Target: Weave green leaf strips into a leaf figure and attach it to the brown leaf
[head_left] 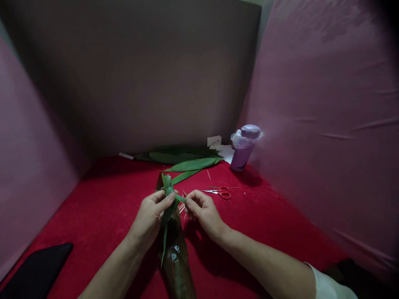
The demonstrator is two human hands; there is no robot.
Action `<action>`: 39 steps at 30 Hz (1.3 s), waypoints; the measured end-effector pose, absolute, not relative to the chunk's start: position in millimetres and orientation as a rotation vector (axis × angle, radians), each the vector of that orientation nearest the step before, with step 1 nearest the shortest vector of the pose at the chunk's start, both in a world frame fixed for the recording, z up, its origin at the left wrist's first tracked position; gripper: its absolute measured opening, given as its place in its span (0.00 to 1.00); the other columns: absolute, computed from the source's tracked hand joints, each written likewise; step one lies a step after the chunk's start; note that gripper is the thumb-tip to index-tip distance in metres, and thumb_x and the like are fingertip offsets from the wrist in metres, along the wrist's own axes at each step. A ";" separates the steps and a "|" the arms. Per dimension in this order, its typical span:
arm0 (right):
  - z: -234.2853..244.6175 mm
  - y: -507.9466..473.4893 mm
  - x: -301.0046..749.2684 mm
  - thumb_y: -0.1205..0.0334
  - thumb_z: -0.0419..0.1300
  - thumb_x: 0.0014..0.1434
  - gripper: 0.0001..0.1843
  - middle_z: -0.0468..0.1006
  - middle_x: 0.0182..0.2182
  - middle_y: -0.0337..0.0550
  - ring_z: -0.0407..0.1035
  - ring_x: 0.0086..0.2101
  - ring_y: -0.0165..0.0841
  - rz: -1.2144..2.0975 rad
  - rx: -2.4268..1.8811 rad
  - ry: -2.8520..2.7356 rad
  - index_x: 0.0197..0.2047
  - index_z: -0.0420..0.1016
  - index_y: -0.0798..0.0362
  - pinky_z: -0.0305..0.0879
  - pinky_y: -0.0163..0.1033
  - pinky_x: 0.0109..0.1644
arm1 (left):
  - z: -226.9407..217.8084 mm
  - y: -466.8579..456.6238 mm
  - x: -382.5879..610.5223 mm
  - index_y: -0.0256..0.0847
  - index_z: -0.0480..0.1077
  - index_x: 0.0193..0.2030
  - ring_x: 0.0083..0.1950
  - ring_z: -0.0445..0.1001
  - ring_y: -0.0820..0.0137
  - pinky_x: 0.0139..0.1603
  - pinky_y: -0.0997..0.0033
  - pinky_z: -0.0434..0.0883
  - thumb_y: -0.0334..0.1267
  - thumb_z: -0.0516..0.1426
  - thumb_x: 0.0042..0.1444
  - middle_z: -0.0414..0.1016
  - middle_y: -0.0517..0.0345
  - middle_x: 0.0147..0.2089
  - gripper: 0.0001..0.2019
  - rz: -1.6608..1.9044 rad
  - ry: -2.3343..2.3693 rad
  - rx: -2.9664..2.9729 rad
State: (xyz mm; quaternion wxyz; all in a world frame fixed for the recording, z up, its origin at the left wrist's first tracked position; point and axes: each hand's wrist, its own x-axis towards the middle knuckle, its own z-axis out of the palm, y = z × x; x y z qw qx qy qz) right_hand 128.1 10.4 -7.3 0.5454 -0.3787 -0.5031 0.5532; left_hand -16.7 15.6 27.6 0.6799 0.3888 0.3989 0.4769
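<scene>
Both hands work on a folded green leaf strip [168, 195] held above the red table [102, 207]. My left hand [152, 216] pinches the leaf's folded upper part between thumb and fingers; the leaf's tail hangs down past the wrist. My right hand [202, 210] is closed in a pinch on the short end of the same leaf, just right of the left thumb. Under the hands lies a clear plastic bag [174, 257]. A few thin sticks [182, 207] lie on the cloth between the hands.
A pile of long green leaves [183, 160] lies at the back of the table. Small red scissors [220, 192] rest right of the hands. A purple bottle [244, 147] wrapped in plastic stands at the back right beside white paper [225, 151]. A black object [37, 270] sits at front left.
</scene>
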 end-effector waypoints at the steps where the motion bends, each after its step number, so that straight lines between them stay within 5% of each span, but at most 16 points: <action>1: -7.3 10.5 128.3 0.50 0.58 0.53 0.16 0.64 0.19 0.33 0.55 0.18 0.24 1.292 -0.906 -1.205 0.25 0.62 0.53 0.51 0.31 0.22 | 27.4 15.4 -16.2 0.36 0.71 0.34 0.23 0.71 0.70 0.25 0.72 0.70 0.39 0.63 0.45 0.71 0.58 0.23 0.12 1.065 0.900 0.880; 15: -17.6 3.7 126.0 0.58 0.53 0.59 0.12 0.60 0.20 0.33 0.55 0.23 0.26 1.016 -1.021 -1.472 0.25 0.62 0.53 0.52 0.31 0.27 | 26.6 15.8 -11.9 0.36 0.67 0.29 0.15 0.52 0.82 0.15 0.82 0.49 0.45 0.61 0.47 0.57 0.68 0.16 0.13 1.061 0.909 0.891; 39: -15.5 -1.8 129.3 0.62 0.51 0.60 0.10 0.60 0.21 0.33 0.54 0.24 0.26 0.832 -1.070 -1.558 0.27 0.61 0.54 0.51 0.32 0.28 | 29.8 13.5 -14.0 0.35 0.68 0.27 0.19 0.57 0.81 0.18 0.81 0.56 0.36 0.60 0.48 0.63 0.64 0.21 0.07 1.111 0.850 0.832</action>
